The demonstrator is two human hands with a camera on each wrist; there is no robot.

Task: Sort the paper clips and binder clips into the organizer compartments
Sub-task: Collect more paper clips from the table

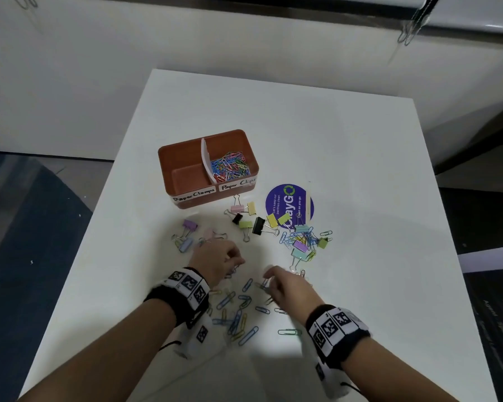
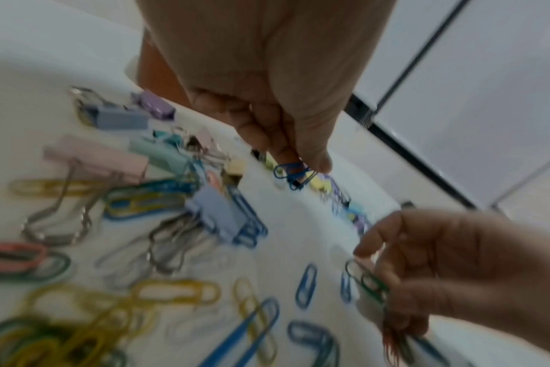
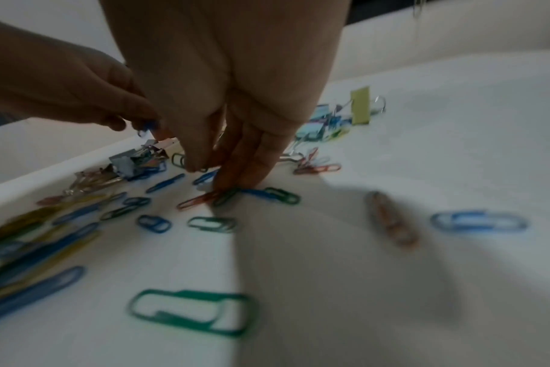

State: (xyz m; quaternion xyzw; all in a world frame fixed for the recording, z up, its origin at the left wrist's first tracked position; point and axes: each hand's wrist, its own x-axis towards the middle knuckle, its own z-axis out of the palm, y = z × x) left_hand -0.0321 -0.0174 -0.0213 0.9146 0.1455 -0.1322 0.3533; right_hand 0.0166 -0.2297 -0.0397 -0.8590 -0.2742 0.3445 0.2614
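Nearest, loose paper clips (image 1: pixel 238 317) lie scattered on the table (image 1: pixel 346 140); the left hand (image 1: pixel 215 261) pinches blue paper clips, the right hand (image 1: pixel 288 287) pinches a few more. Beyond them the binder clips (image 1: pixel 256 220) lie unsorted. Farthest, the organizer (image 1: pixel 169 158) has its paper-clip side part filled, its clamp side bare — roughly a third done, I judge

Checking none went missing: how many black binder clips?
2 black binder clips: one in front of the organizer, the other just right of it. More may be hidden.
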